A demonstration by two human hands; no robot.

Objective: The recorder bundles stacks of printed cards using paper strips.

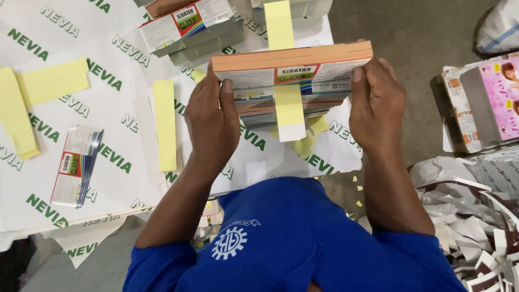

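Both hands grip a thick stack of flat printed cartons, orange along its top edge, held on edge above the work surface. My left hand clasps the stack's left end and my right hand clasps its right end. A long yellow paper strip lies under the stack, running from the far side to the near side, its white end showing below. Under the raised stack more flat cartons lie partly hidden.
White printed sheets cover the surface. Loose yellow strips lie left of my hands, with more strips farther left. A small carton bundle lies at left, another stack at the back. Pink-printed cartons and paper scraps sit right.
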